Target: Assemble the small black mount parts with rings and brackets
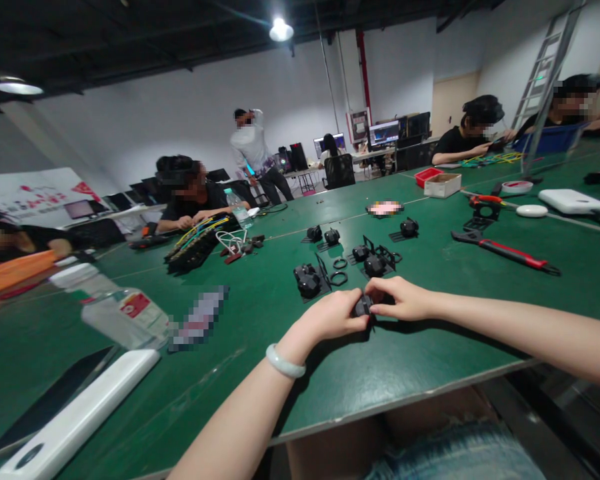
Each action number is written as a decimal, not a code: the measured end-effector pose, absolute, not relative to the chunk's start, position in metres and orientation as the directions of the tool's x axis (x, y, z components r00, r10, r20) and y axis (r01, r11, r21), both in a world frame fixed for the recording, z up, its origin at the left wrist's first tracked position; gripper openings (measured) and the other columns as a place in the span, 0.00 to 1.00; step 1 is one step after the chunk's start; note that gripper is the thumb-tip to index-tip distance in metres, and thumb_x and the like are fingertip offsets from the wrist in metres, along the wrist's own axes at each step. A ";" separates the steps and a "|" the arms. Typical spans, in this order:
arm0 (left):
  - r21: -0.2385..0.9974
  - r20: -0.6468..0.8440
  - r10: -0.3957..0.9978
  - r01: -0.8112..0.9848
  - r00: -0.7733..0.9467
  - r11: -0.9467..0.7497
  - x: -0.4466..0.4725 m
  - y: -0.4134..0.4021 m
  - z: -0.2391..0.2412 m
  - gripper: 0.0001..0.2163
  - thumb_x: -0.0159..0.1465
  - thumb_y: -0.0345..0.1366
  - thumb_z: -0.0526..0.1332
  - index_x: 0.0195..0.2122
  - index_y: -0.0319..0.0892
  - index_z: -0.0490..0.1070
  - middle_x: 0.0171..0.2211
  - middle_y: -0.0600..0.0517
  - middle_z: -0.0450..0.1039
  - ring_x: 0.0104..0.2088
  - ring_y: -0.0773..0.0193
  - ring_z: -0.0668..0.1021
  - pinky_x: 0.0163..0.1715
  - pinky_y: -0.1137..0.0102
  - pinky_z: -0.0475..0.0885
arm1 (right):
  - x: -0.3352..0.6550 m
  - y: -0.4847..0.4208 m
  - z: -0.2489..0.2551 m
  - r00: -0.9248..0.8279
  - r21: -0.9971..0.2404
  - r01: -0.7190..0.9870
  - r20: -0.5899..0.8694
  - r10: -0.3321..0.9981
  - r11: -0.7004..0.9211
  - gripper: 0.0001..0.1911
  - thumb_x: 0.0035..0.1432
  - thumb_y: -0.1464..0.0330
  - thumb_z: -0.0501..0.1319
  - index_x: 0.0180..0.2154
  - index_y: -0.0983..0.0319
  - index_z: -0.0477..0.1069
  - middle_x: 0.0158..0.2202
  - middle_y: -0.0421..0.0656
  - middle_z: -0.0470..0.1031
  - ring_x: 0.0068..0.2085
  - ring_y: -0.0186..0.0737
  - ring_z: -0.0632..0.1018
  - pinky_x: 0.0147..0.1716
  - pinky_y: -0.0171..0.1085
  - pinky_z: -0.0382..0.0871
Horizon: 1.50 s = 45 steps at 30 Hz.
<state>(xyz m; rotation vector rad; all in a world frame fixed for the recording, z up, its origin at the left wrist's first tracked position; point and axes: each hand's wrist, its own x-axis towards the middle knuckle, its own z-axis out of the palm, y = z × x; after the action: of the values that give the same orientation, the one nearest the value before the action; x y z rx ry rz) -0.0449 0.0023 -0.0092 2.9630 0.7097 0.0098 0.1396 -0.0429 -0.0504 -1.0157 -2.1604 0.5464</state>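
Observation:
My left hand (337, 312), a pale bangle (285, 362) on its wrist, has its fingers closed on a small black plastic part (363, 306). Gripping the other side of that part is my right hand (399, 298), thumb and fingers pinched. The fingers hide much of the part. Just beyond the hands lie several similar black parts, among them a chunky one (307, 280) at the left and another (376, 265) on a flat bracket. Two black rings, one of them the lower ring (339, 278), rest between these parts.
An adjustable wrench (507, 253) with red-black handle lies to the right, near a white box-shaped device (575, 201). On the left are a clear plastic bottle (125, 313), a pixelated phone-like object (200, 320) and a long white object (80, 413). Co-workers sit around the green table (260, 333).

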 end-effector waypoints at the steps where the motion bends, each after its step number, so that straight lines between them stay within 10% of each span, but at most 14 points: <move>1: 0.096 -0.016 0.450 0.449 0.893 -0.888 -0.045 0.002 -0.009 0.10 0.54 0.40 0.52 0.33 0.39 0.61 0.29 0.50 0.69 0.26 0.65 0.70 0.24 0.74 0.62 | 0.140 -0.043 -0.050 -0.468 -0.612 0.503 0.401 0.788 0.610 0.12 0.50 0.65 0.55 0.37 0.64 0.61 0.29 0.41 0.70 0.30 0.33 0.70 0.31 0.33 0.65; 15: 0.109 -0.033 0.472 0.473 0.881 -0.874 -0.044 0.001 -0.008 0.11 0.53 0.40 0.54 0.35 0.40 0.62 0.31 0.51 0.69 0.27 0.65 0.71 0.25 0.74 0.62 | 0.141 -0.047 -0.049 -0.528 -0.403 0.544 0.517 0.673 0.736 0.20 0.41 0.67 0.61 0.39 0.63 0.59 0.36 0.45 0.64 0.36 0.37 0.67 0.35 0.36 0.63; 45: 0.111 -0.033 0.468 0.468 0.883 -0.877 -0.044 0.002 -0.010 0.12 0.53 0.41 0.53 0.35 0.39 0.61 0.30 0.51 0.69 0.26 0.65 0.70 0.24 0.74 0.62 | 0.140 -0.047 -0.047 -0.491 -0.438 0.579 0.487 0.723 0.688 0.16 0.44 0.67 0.59 0.38 0.64 0.61 0.34 0.44 0.67 0.34 0.36 0.69 0.33 0.35 0.64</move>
<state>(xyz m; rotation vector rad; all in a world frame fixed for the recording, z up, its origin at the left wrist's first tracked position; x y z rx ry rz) -0.0445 0.0025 -0.0096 2.9356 0.7319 -0.0081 0.1398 -0.0467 -0.0471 -0.9925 -2.2379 0.2830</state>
